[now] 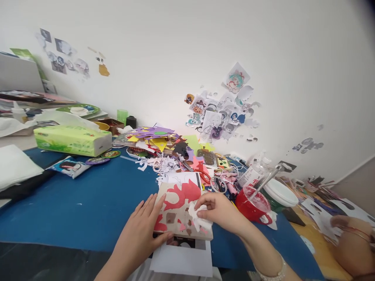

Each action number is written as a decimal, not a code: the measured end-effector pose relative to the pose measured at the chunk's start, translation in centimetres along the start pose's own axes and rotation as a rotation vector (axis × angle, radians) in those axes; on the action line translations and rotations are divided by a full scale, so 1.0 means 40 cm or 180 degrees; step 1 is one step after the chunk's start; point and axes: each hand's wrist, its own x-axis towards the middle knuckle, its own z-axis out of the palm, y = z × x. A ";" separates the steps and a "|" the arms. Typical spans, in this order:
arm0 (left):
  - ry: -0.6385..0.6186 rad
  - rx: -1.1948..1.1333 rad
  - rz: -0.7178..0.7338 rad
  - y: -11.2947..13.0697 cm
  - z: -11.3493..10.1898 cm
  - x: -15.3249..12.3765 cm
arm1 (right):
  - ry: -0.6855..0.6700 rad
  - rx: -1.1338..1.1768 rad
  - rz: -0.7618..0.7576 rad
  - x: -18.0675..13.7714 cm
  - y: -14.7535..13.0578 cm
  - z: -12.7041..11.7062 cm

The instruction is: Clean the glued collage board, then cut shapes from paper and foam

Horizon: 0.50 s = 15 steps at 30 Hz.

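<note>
A greyish-beige board (182, 212) lies in front of me, with red paper cutouts (191, 190) and small brown and pink pieces on its face. My left hand (143, 220) rests along the board's left edge, fingers stretched out and thumb at the near edge. In my right hand (218, 208) is a crumpled white tissue (199, 218), pinched and pressed to the board's right side. White printed sheets (181, 259) stick out from under the near edge. Another drawing sheet (180, 178) lies just behind the board.
Paper scraps (155, 134) and red-handled scissors (203, 177) are heaped behind. To the right stand a red mug (249, 208), a white tub (281, 193) and a plastic bottle (254, 173). A green tissue pack (73, 140) sits left. Another person's hand (354, 244) is at far right.
</note>
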 end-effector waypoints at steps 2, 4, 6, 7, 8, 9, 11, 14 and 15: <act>0.0022 0.0004 0.0012 0.000 -0.002 0.001 | -0.0124 -0.0050 0.0138 0.012 0.014 0.021; 0.0035 0.0018 0.0024 0.000 -0.002 0.001 | -0.0143 -0.0365 0.0154 0.021 0.030 0.050; 0.0039 0.0030 0.0039 0.000 -0.001 0.001 | 0.0078 -0.0921 -0.0123 0.022 0.039 0.076; 0.0039 0.0035 0.0049 -0.001 -0.001 0.000 | 0.0209 -0.1192 -0.0290 0.019 0.041 0.086; 0.0033 0.0040 0.0055 -0.001 0.000 0.000 | 0.0305 -0.1420 -0.0429 0.014 0.041 0.094; 0.0022 0.0046 0.0058 0.000 0.000 -0.001 | 0.0352 -0.1587 -0.0519 0.006 0.041 0.100; -0.0001 0.0063 0.0048 0.001 0.000 -0.001 | 0.0289 -0.1778 -0.0571 -0.009 0.043 0.107; -0.0024 0.0074 0.0032 0.003 -0.002 0.001 | 0.0127 -0.2005 -0.0802 -0.025 0.056 0.111; -0.0024 0.0072 0.0035 0.003 -0.002 0.002 | 0.0067 -0.2091 -0.0923 -0.026 0.061 0.111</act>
